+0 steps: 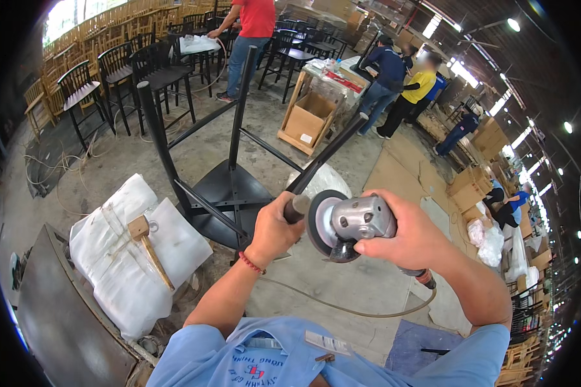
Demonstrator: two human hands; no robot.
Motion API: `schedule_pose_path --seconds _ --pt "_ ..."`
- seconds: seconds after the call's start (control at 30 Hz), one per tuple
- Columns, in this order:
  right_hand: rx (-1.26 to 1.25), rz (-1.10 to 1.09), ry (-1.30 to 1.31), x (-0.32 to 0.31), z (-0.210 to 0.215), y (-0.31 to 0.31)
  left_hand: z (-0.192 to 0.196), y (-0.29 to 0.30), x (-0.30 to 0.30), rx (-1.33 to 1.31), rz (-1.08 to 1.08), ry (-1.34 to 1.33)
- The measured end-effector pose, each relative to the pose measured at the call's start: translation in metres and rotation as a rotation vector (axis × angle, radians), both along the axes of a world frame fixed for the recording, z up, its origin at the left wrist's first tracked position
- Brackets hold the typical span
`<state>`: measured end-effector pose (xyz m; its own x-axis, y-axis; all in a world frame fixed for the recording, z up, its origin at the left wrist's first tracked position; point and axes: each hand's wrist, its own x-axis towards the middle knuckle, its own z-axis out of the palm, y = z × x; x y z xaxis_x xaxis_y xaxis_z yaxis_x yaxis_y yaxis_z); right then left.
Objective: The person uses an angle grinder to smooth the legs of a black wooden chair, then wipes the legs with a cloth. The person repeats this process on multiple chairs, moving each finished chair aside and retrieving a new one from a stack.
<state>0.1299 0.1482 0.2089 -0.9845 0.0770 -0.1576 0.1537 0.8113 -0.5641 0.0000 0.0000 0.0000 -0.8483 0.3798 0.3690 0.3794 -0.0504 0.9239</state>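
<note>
A black wooden stool point(232, 184) stands upside down before me, its legs pointing up. My left hand point(271, 235) is wrapped round its nearest leg, close below the bare, greyish leg end point(296, 208). In my right hand point(407, 226) is a metal air sander point(366, 218), gripped round its body. The sander's round disc point(322, 222) faces the leg end from just to its right. Whether disc and wood touch, I cannot tell. An air hose point(361, 315) runs from the sander's rear and curves left below it.
Left of the stool, a wooden mallet point(150, 248) lies on white padded wrapping point(119, 271), beside a dark curved panel point(64, 316). Black chairs point(119, 68) stand behind. A cardboard box point(310, 119) sits in a wooden stand. Several people work farther back. Loose hoses point(64, 161) cross the floor.
</note>
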Motion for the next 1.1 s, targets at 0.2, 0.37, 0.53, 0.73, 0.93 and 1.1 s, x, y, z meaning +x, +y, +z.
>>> schedule_pose_path --seconds 0.2,0.37,0.53,0.73,0.93,1.1 --pt "0.038 -0.024 -0.166 -0.024 0.015 -0.024 0.005 -0.002 -0.004 0.074 0.000 0.099" --pt "0.216 -0.011 -0.042 -0.039 0.002 -0.013 0.001 0.002 -0.001 -0.015 0.019 0.048" --pt "0.239 -0.123 -0.029 -0.049 0.021 0.007 0.002 0.002 -0.003 0.004 0.022 0.016" --pt "0.148 -0.063 -0.178 -0.034 0.014 -0.013 0.000 -0.004 -0.004 -0.024 -0.006 -0.011" --pt "0.254 -0.162 -0.062 -0.052 0.014 0.006 0.004 0.001 -0.003 0.016 -0.003 -0.031" --pt "0.130 -0.137 -0.148 -0.037 0.023 -0.001 0.002 -0.003 -0.003 -0.041 -0.006 -0.026"
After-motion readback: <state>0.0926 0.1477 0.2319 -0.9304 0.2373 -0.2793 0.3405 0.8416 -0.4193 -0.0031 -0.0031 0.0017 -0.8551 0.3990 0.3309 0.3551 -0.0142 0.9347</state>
